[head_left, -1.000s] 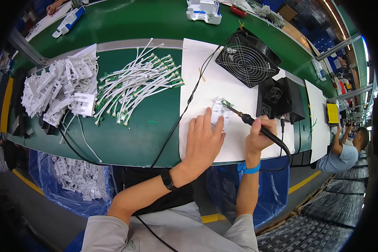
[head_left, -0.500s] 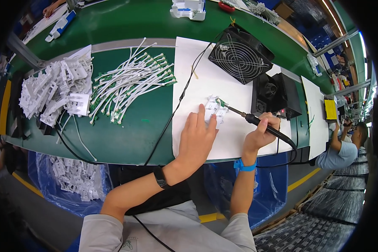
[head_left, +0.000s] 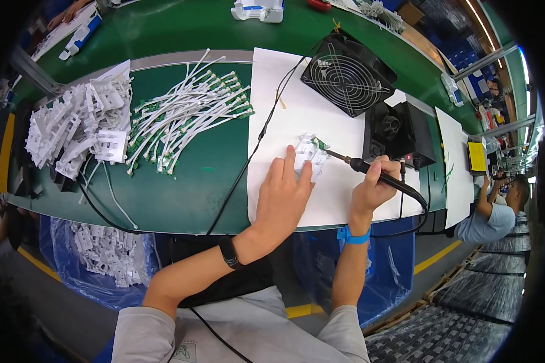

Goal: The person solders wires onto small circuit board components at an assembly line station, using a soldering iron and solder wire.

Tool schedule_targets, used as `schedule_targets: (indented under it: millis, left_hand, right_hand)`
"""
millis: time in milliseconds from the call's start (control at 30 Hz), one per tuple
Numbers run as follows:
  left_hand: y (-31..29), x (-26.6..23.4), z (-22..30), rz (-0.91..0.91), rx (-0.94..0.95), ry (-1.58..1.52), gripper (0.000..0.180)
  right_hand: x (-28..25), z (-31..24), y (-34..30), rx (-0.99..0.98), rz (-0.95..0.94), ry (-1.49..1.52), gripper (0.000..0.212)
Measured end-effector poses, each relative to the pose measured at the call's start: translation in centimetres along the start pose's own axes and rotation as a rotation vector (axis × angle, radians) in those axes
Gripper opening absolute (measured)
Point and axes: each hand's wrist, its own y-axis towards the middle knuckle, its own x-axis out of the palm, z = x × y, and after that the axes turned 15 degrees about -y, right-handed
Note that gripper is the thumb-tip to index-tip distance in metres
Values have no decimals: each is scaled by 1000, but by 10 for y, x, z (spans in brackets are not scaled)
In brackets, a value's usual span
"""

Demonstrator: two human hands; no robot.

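Observation:
A small white plastic housing [head_left: 307, 158] lies on the white sheet, with a little green circuit board [head_left: 320, 143] at its upper right. My left hand [head_left: 280, 202] holds the housing down, index finger and thumb resting on it and the other fingers partly curled. In my right hand [head_left: 372, 193], the fingers are wrapped round a soldering iron [head_left: 361, 166] with a black handle. Its metal tip points left and reaches the board's edge; whether it touches cannot be made out.
Left on the green bench lie white-wired circuit boards [head_left: 191, 115] and piled white housings [head_left: 75, 124]. A black fan [head_left: 348, 78] and a black soldering station [head_left: 409, 136] stand behind my right hand. A black cable [head_left: 242, 172] crosses the bench. Lined bins [head_left: 103, 260] sit below.
My right hand and the soldering iron have shifted slightly left and up. My left hand stays on the housing. The whole view has moved a little.

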Motion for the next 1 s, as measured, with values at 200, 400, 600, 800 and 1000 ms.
schedule_targets:
  millis: [200, 400, 600, 800, 1000]
  left_hand:
    - [-1, 0, -1, -4, -6, -15, 43]
    - [1, -1, 2, 1, -11, -16, 44]
    - [6, 0, 8, -2, -50, 12, 45]
    - [13, -14, 13, -31, -147, -127, 35]
    - [24, -79, 57, -44, -54, -301, 30]
  right_hand:
    - [-1, 1, -3, 10, 25, -6, 23]
    - [-4, 5, -3, -7, 157, -9, 22]
    - [-21, 7, 5, -77, 392, -141, 23]
    - [-62, 6, 49, -152, 511, -389, 22]
    - [-54, 26, 70, -101, 336, -414, 17]
